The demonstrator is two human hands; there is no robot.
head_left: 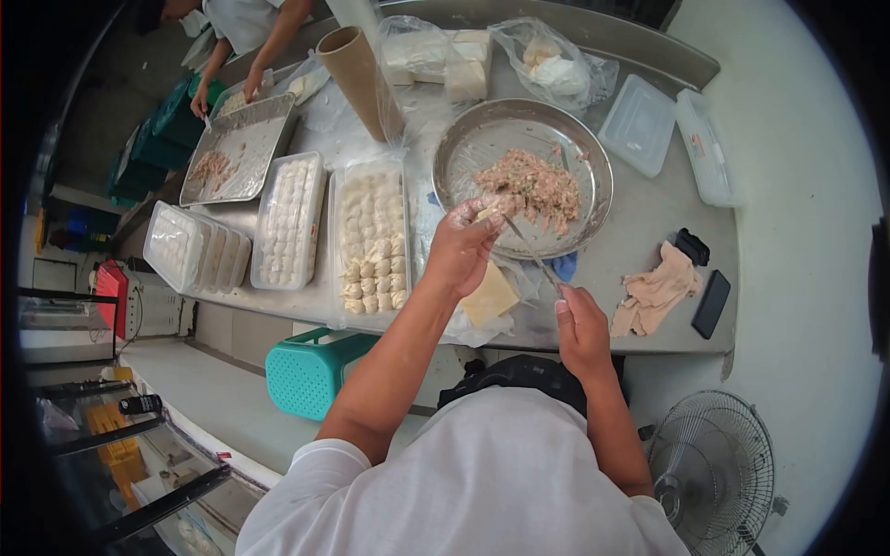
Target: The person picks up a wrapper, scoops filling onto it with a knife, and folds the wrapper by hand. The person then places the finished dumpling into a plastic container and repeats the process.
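Over the near rim of a round metal pan [601,218], my left hand [461,246] is closed around a pale dough wrapper [491,211], mostly hidden by the fingers. My right hand [584,334] grips the handle of a thin metal spatula [530,248], whose tip reaches the wrapper. Pinkish minced meat filling [542,185] with green flecks is heaped in the pan. Just below the pan lies a stack of yellowish square wrappers [491,295] on plastic. Left of my left hand, a clear plastic container [405,208] holds rows of folded dumplings [375,278].
Further left are another filled container [287,222], stacked containers [176,246] and a metal tray [264,139]. A co-worker's hands [252,85] work behind them. A cardboard tube [357,79] stands at the back. A cloth [660,289] and phone [711,304] lie right.
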